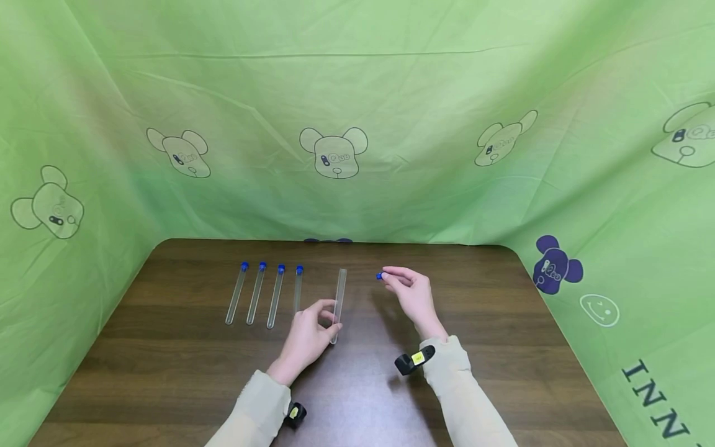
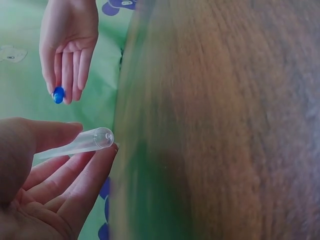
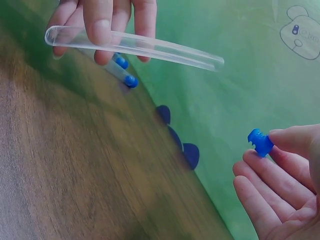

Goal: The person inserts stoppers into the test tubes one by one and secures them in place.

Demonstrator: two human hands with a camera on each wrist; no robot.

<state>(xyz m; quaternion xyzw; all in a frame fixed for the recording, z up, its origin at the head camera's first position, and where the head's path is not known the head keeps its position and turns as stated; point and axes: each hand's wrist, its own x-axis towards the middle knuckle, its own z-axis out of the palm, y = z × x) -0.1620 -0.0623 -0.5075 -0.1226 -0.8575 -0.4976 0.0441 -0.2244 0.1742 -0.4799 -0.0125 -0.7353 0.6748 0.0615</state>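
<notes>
My left hand [image 1: 307, 335] pinches a clear test tube [image 1: 340, 292] between thumb and fingers, above the table. The tube has no cap on it; in the right wrist view its rounded end lies near the thumb and its other end points toward the right hand. A blue cap [image 3: 260, 142] is pinched between the thumb and fingertips of my right hand [image 1: 414, 297], a short way to the right of the tube. In the left wrist view, the tube [image 2: 82, 143] and the blue cap [image 2: 58, 95] are apart.
Several test tubes [image 1: 255, 298] with blue caps lie in a row on the left part of the brown table [image 1: 184, 366]. The left hand overlaps the nearest one [image 1: 298, 288]. A green cloth [image 1: 335, 87] printed with bear heads surrounds the table.
</notes>
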